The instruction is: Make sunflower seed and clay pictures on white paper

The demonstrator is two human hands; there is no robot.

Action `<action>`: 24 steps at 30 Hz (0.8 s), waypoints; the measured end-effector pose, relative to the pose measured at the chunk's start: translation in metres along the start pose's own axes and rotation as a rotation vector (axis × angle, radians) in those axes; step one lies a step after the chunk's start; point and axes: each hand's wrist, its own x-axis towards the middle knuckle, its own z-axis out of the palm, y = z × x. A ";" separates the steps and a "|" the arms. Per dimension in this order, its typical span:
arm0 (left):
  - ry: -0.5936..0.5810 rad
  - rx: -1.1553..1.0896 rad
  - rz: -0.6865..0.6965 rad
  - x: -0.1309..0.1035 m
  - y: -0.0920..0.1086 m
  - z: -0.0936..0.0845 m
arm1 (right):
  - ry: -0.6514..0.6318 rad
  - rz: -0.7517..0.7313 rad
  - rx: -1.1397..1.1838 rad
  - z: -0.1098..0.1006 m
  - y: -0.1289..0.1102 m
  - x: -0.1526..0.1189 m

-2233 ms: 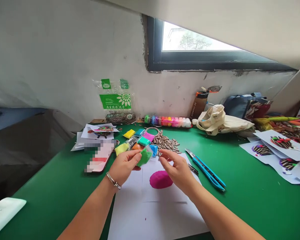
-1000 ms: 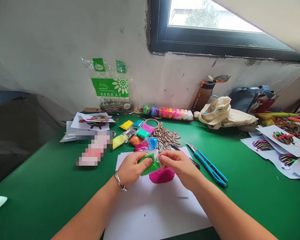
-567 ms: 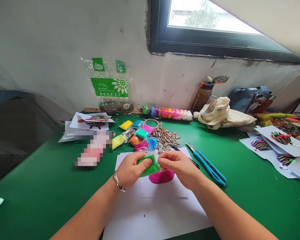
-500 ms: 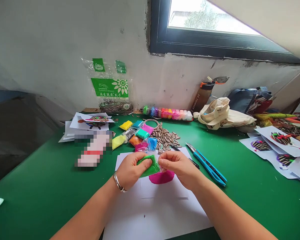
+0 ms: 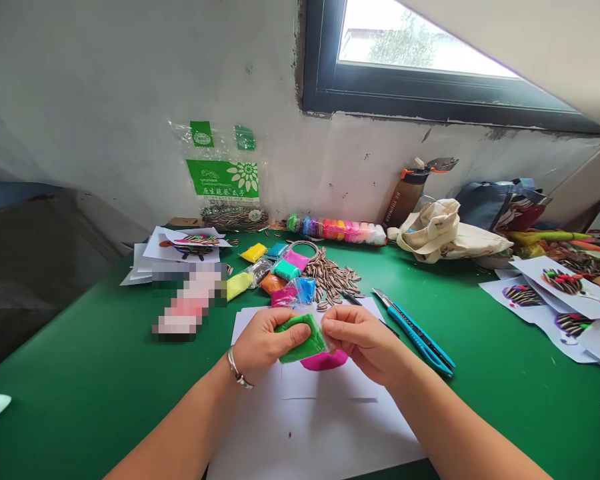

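My left hand (image 5: 275, 337) is closed round a small clear packet of green clay (image 5: 305, 343), its thumb lying across the front. At the packet's right edge, my right hand (image 5: 355, 333) pinches the clear plastic between thumb and fingers. Below and behind the packet, a flat magenta clay piece (image 5: 325, 361) lies on white paper (image 5: 300, 433), partly hidden by the hands. Past the hands sit several colored clay packets, among them a yellow packet (image 5: 253, 252) and a teal packet (image 5: 287, 269). A pile of striped sunflower seeds (image 5: 333, 277) spreads beside them.
A blue utility knife (image 5: 420, 337) and a dark pen (image 5: 351, 299) lie right of the hands. Along the wall stand a seed bag (image 5: 225, 180), a brown bottle (image 5: 405, 199) and a cream cloth bag (image 5: 437, 230). Seed pictures (image 5: 563, 280) lie at right, more papers (image 5: 153, 250) at left.
The green packet has turned slightly in my left hand and sits a little lower and further right. My right hand still pinches its edge. The view has shifted slightly.
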 end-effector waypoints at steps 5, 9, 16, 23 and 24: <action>-0.004 0.005 -0.014 -0.004 0.002 0.002 | 0.007 0.050 -0.032 -0.001 -0.001 0.000; -0.001 0.060 0.001 -0.005 0.003 0.004 | 0.006 0.058 -0.081 0.001 -0.001 0.000; 0.008 0.082 0.011 -0.007 0.005 0.008 | 0.051 0.044 -0.188 0.002 0.001 0.001; 0.016 -0.007 0.041 -0.004 0.006 0.009 | 0.086 -0.042 -0.276 -0.001 -0.001 0.001; 0.000 -0.015 0.035 -0.003 0.005 0.008 | 0.088 -0.051 -0.286 -0.001 -0.002 0.001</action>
